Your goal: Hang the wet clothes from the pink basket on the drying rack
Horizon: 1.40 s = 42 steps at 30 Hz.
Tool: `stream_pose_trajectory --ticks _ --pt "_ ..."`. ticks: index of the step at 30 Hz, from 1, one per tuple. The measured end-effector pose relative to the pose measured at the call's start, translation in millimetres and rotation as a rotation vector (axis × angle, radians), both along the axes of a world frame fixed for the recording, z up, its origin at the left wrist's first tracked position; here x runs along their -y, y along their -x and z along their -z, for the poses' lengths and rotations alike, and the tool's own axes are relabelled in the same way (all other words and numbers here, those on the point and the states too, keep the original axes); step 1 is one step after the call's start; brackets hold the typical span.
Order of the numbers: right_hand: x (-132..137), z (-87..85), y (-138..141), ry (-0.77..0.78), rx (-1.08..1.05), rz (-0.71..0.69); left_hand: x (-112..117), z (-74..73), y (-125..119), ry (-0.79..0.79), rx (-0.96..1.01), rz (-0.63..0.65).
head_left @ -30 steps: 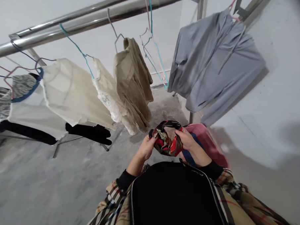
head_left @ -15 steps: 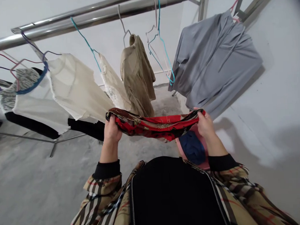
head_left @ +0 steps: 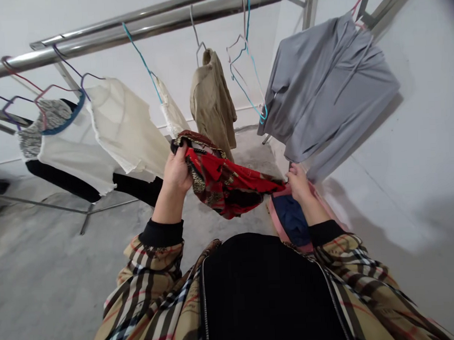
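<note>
A red, black and brown patterned garment [head_left: 231, 187] is stretched between my hands in front of my chest; I cannot tell its exact kind. Its bunched, upper left end is gripped by my left hand [head_left: 179, 168], thumb on top. My right hand [head_left: 300, 184] pinches the narrower right end, which sits lower. Behind the cloth hangs an olive-brown shirt [head_left: 211, 95] on a grey hanger. To the right of it, a blue hanger [head_left: 249, 53] and a pale one dangle from the rail without clothes.
A metal rail [head_left: 156, 25] crosses the top. Cream tops [head_left: 123, 124] hang at left, grey clothing [head_left: 332, 85] at right. On the floor below my right hand stands a pink container [head_left: 278, 223] with dark blue cloth [head_left: 292, 221] inside. A white wall [head_left: 429, 146] bounds the right side.
My left hand has risen and moved slightly right, while my right hand has come inward. The garment now slants down to the right and sags more open, less tautly stretched.
</note>
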State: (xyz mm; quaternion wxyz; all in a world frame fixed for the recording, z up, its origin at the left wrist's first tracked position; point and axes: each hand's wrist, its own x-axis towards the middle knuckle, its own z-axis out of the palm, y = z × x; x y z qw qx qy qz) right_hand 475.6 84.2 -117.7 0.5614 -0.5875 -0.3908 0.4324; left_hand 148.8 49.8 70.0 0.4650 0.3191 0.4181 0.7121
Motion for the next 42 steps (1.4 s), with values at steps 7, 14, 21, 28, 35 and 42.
stream_pose_trajectory --ticks 7,14,21,28,35,42 --pt "61.9 -46.6 102.1 -0.097 0.077 -0.699 -0.6 -8.8 -44.7 -0.02 0.002 0.206" --pt "50.0 -33.8 120.0 -0.101 -0.029 -0.594 -1.7 -14.4 -52.4 -0.085 -0.023 0.195" --pt "5.6 -68.2 46.2 -0.194 0.084 -0.212 -17.6 -7.4 -2.3 -0.025 -0.236 0.074" --pt "-15.1 -108.8 25.5 -0.291 0.097 -0.193 -30.4 5.2 4.7 -0.1 -0.5 0.003" --pt "-23.6 -108.4 18.5 -0.229 0.028 -0.173 -31.2 9.0 -6.3 -0.188 -0.433 0.055" --pt "-28.5 -83.2 27.8 -0.265 0.444 -0.107 -27.3 4.1 -35.2 -0.075 -0.198 0.237"
